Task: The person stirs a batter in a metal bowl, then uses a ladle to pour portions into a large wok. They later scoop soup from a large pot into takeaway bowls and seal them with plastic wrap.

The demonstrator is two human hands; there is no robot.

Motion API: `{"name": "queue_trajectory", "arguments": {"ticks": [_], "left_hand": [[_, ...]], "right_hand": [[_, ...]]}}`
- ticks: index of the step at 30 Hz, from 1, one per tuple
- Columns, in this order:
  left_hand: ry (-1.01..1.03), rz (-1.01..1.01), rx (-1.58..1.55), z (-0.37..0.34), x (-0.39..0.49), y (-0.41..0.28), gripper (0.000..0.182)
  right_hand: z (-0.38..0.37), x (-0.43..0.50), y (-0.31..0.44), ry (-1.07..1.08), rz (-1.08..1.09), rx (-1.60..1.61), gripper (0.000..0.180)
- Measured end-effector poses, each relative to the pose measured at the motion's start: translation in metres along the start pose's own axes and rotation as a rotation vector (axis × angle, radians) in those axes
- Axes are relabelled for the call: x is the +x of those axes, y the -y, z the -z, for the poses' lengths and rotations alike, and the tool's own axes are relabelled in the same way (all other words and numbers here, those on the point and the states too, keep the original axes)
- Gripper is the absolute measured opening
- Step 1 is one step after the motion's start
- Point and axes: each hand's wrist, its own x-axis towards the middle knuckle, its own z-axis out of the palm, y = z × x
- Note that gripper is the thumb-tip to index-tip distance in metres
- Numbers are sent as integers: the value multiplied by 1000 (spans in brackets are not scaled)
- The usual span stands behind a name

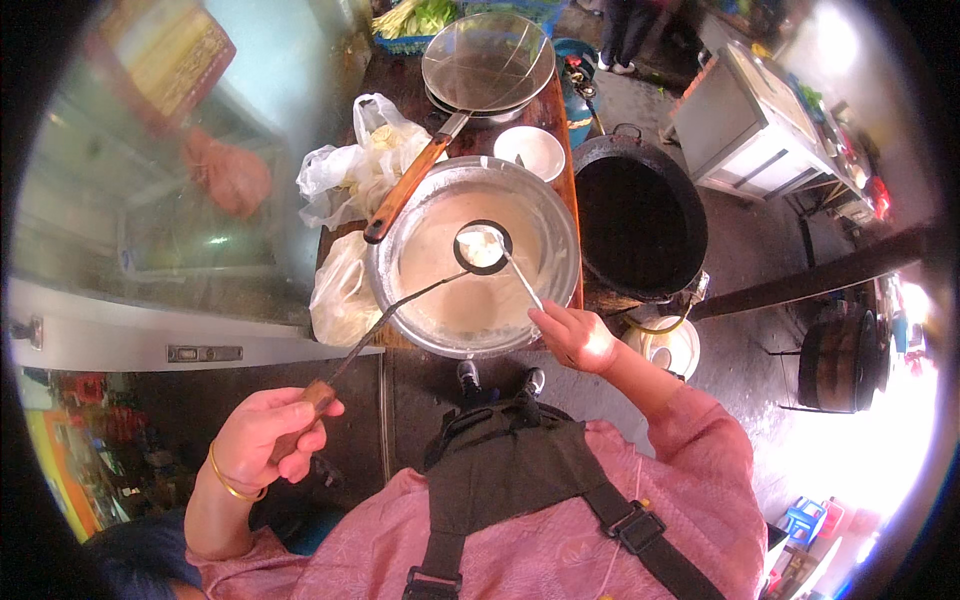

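My left hand [266,435] grips the wooden handle [321,393] of a long-handled, dark metal ladle. The ladle's round head [459,244] is held over pale, creamy batter [431,225] in a wide metal basin [386,296]. White, lumpy food [480,251] sits in the ladle head. Between its fingers my right hand [574,337] holds a thin, light-coloured utensil [523,279], apparently a spoon, whose tip rests in or just over that food. Whether the underside of the ladle touches the batter cannot be told.
On the wooden table [568,120] are a mesh strainer [487,64] with its handle over the basin's edge, a white bowl [531,152] and plastic bags [345,289]. A large dark wok [637,217] stands to the right. Glass [225,262] borders the left. A person [626,34] stands beyond.
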Motion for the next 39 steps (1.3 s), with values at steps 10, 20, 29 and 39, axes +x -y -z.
{"name": "queue_trajectory", "arguments": {"ticks": [10, 20, 29, 39], "left_hand": [[12, -16, 11, 3, 2, -1, 32], [10, -21, -1, 2, 3, 2, 32], [-16, -27, 50, -7, 9, -9, 32], [-87, -87, 100, -44, 7, -14, 31]], "right_hand": [[4, 14, 0, -68, -21, 53, 45], [-3, 6, -10, -235, -16, 26, 45], [16, 22, -12, -379, -74, 32, 32], [23, -26, -25, -790, -847, 727, 23]]}}
